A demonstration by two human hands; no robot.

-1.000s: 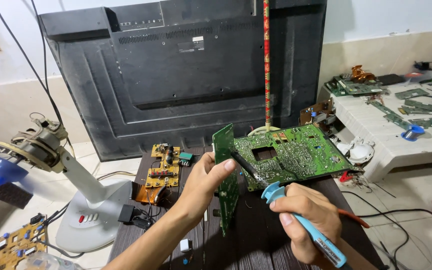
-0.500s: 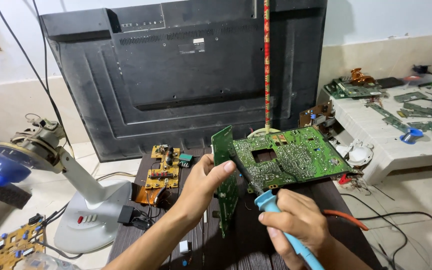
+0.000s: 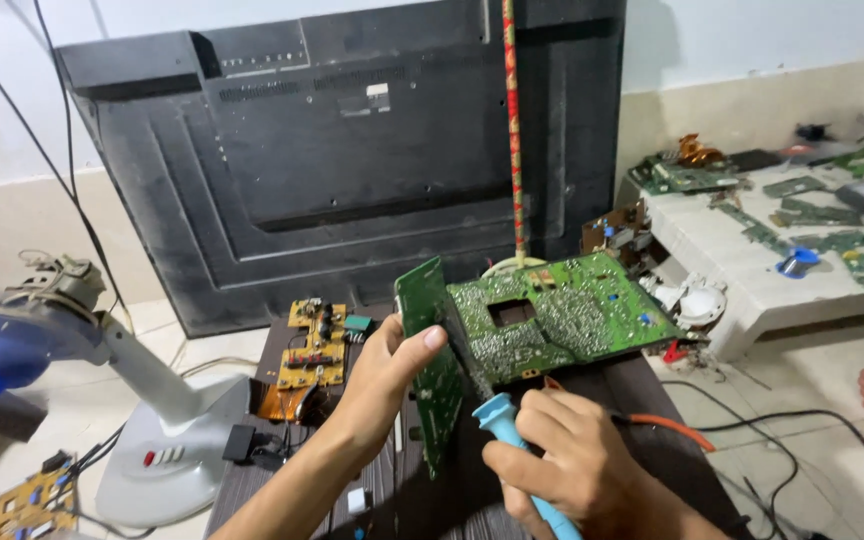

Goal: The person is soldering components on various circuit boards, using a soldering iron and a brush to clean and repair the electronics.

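so the left hand (image 3: 387, 375) was sitting in the lower middle of the frame, thumb and fingers clamped on the edge of a green circuit board (image 3: 562, 315), where the board bends down into a second green panel. the board itself was propped up just right of centre, solder side facing up, with a square hole cut in it. the right hand (image 3: 572, 470) was at the bottom centre, fingers wrapped tight around a blue-handled soldering iron (image 3: 512, 440), its tip end pointing up at the lower edge of the board. an orange cord (image 3: 677, 430) ran off to the right from behind that hand.

behind all this a big black tv back panel (image 3: 342, 150) leaned on the wall, with a red patterned stick (image 3: 514, 130) standing in front of it. a small yellow board (image 3: 314, 345) lay on the dark table (image 3: 642, 390) left of centre, and a grey fan stand (image 3: 152, 420) was at lower left. more green boards sat on a white bench (image 3: 742, 260) at upper right.
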